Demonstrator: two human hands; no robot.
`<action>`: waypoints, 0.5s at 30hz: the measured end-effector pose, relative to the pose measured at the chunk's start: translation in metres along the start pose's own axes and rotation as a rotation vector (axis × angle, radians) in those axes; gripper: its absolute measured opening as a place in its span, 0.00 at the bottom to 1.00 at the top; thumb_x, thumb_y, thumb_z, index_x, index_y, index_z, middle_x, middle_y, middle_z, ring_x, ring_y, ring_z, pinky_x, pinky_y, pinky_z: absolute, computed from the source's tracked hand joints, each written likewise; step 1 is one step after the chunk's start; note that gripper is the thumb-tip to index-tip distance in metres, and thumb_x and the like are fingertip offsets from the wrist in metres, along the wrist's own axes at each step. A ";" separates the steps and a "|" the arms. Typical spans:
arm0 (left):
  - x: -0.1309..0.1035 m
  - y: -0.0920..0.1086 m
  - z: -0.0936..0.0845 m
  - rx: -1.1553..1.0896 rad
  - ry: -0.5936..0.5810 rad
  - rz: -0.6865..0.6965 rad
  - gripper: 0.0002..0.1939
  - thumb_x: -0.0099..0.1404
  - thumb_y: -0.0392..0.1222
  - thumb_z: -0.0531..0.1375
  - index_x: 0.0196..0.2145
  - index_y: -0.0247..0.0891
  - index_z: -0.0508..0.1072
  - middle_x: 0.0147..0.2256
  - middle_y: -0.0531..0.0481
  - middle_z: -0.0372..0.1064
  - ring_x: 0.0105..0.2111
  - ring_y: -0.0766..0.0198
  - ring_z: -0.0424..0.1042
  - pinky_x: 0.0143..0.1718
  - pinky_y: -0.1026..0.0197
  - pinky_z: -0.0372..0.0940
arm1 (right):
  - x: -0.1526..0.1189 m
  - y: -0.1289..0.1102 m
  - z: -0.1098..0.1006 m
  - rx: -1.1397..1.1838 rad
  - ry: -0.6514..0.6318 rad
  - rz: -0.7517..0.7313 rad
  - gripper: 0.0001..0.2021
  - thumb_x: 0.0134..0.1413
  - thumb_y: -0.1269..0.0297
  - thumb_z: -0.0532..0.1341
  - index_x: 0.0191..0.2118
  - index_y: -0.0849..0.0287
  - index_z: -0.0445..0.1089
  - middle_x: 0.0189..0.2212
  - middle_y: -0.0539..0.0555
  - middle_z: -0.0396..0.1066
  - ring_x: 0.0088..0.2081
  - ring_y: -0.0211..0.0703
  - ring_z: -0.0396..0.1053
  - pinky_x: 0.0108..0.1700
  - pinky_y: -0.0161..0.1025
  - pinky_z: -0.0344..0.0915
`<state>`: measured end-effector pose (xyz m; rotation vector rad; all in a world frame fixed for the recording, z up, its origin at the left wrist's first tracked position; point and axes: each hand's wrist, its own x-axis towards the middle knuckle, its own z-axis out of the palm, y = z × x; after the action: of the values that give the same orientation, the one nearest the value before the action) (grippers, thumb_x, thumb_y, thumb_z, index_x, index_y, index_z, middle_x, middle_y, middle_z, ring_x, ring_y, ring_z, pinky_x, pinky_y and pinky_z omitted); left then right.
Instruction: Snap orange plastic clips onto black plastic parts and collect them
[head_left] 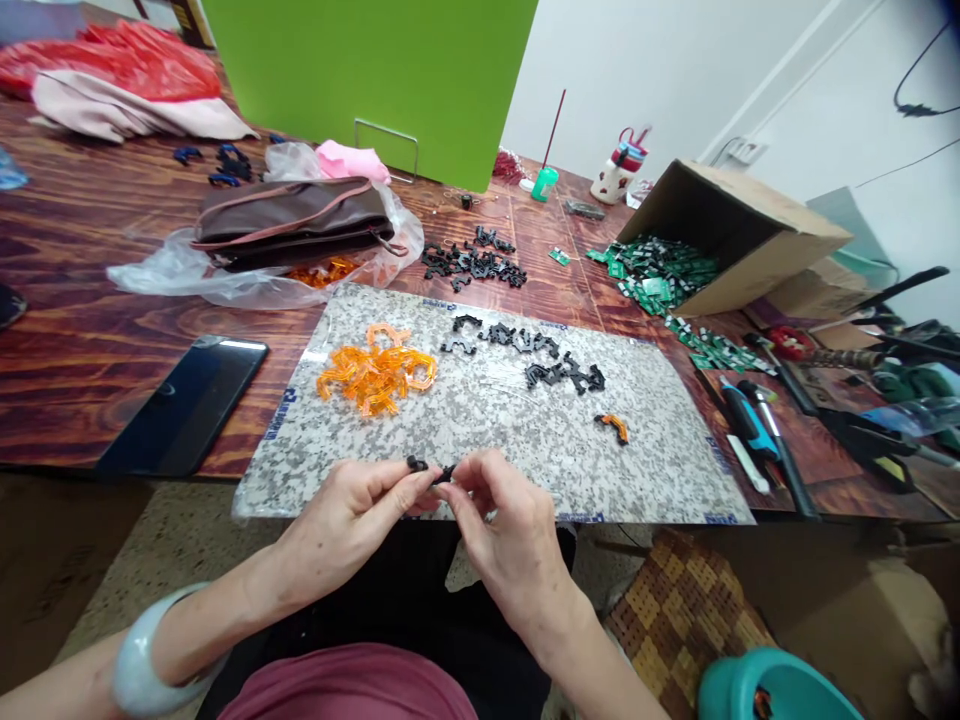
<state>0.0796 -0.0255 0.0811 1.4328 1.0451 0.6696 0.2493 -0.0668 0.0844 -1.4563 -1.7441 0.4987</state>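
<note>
Over the near edge of a speckled grey board (480,450), my left hand (352,515) and my right hand (506,535) pinch a small black plastic piece (444,474) between them. Fingers cover most of it, so its full shape is hidden. To the left on the board lies a pile of clear orange curved plastic pieces (379,375). Farther back are several loose black curved pieces (566,374). One orange-and-black joined piece (615,428) rests alone at the right.
A phone (184,405) lies left of the board. Behind are a brown bag (296,220), more black pieces (476,265) and a green panel (375,80). At right, a cardboard box (742,225) spills green circuit boards (660,270); a hammer (784,450) lies nearby. A teal bucket (772,680) stands below.
</note>
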 end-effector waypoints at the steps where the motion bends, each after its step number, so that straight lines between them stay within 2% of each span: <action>1: 0.000 0.000 -0.002 0.067 -0.033 0.031 0.19 0.66 0.51 0.59 0.25 0.37 0.79 0.21 0.51 0.72 0.24 0.63 0.68 0.25 0.66 0.60 | 0.000 0.000 -0.002 -0.031 -0.013 -0.030 0.07 0.58 0.74 0.60 0.32 0.57 0.64 0.25 0.47 0.68 0.24 0.35 0.65 0.27 0.31 0.62; 4: 0.001 0.000 -0.007 0.234 -0.124 0.108 0.22 0.69 0.50 0.54 0.25 0.37 0.79 0.20 0.50 0.72 0.21 0.64 0.66 0.22 0.66 0.57 | 0.002 0.000 -0.009 -0.093 -0.050 -0.104 0.08 0.59 0.74 0.60 0.30 0.57 0.62 0.24 0.46 0.66 0.21 0.34 0.62 0.25 0.31 0.59; 7: 0.002 0.002 -0.012 0.259 -0.196 0.141 0.19 0.69 0.47 0.55 0.26 0.37 0.79 0.23 0.50 0.76 0.23 0.63 0.71 0.23 0.66 0.60 | 0.005 -0.001 -0.015 -0.114 -0.074 -0.168 0.10 0.61 0.71 0.60 0.30 0.57 0.61 0.22 0.45 0.64 0.21 0.34 0.61 0.23 0.31 0.57; 12: 0.003 0.009 -0.022 0.343 -0.341 0.224 0.17 0.69 0.44 0.55 0.29 0.39 0.82 0.22 0.49 0.77 0.21 0.63 0.72 0.24 0.66 0.61 | 0.003 0.003 -0.016 -0.099 -0.118 -0.169 0.11 0.64 0.61 0.61 0.30 0.57 0.62 0.22 0.46 0.66 0.20 0.33 0.61 0.22 0.30 0.57; 15: 0.002 0.012 -0.028 0.334 -0.432 0.167 0.18 0.70 0.46 0.56 0.30 0.40 0.82 0.23 0.49 0.78 0.22 0.63 0.73 0.25 0.66 0.62 | -0.003 0.008 -0.012 -0.054 -0.095 -0.147 0.15 0.61 0.52 0.63 0.29 0.57 0.64 0.22 0.46 0.67 0.21 0.33 0.62 0.23 0.30 0.59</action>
<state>0.0590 -0.0100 0.0967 1.8689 0.7200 0.2837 0.2638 -0.0700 0.0843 -1.3482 -1.9371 0.4526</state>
